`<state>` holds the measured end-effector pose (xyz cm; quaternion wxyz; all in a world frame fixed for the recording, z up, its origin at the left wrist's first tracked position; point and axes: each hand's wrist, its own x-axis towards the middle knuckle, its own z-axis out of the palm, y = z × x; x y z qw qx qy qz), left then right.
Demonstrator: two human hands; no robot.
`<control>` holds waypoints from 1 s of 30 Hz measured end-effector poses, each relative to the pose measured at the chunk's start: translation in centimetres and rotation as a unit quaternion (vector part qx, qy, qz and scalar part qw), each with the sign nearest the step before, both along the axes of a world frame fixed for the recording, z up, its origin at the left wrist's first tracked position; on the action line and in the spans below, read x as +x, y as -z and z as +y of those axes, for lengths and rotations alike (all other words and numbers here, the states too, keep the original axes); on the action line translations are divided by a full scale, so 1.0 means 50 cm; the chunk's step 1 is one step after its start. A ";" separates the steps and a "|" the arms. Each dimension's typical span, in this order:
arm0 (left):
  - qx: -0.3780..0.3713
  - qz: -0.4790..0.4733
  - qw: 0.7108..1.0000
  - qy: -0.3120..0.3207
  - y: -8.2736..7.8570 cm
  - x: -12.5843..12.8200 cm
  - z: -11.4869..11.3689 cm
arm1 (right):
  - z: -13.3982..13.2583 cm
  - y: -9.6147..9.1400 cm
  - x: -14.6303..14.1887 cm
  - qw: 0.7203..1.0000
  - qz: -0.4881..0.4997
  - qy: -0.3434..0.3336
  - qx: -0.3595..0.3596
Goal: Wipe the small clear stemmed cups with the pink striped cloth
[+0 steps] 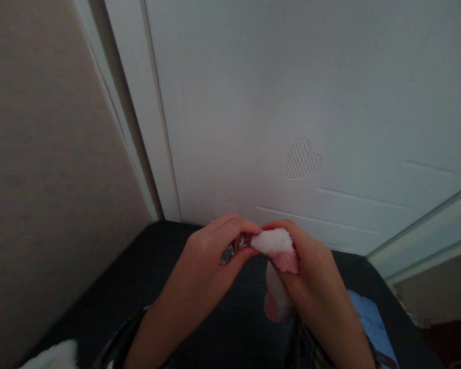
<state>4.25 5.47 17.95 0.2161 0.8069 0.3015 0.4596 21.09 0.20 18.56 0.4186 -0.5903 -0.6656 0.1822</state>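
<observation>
My left hand point(211, 253) and my right hand point(307, 266) meet in the lower middle of the view, above a dark surface point(138, 287). Both are closed, pinching a small fluffy white and pink item point(274, 245) between them. A shiny red and silver piece point(234, 247) shows between the fingers of my left hand, joined to the fluffy item. A pale pink part point(276, 300) hangs down below my right hand.
A white door point(299, 102) with embossed heart shapes point(301, 160) stands right behind the hands. A beige wall panel point(42, 179) fills the left. A blue sheet point(372, 323) lies at lower right, something white and fluffy point(56, 356) at lower left.
</observation>
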 end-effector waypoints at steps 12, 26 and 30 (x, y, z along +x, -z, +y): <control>0.038 -0.016 0.999 -0.033 0.004 0.004 -0.004 | -0.008 0.001 0.008 0.998 0.049 -0.036 0.001; -0.032 -0.009 0.999 0.000 -0.009 0.014 -0.023 | -0.005 -0.013 -0.006 0.997 0.012 0.044 0.058; -0.029 -0.007 1.000 -0.004 -0.008 0.019 -0.025 | -0.003 -0.005 -0.003 0.996 -0.007 0.060 0.072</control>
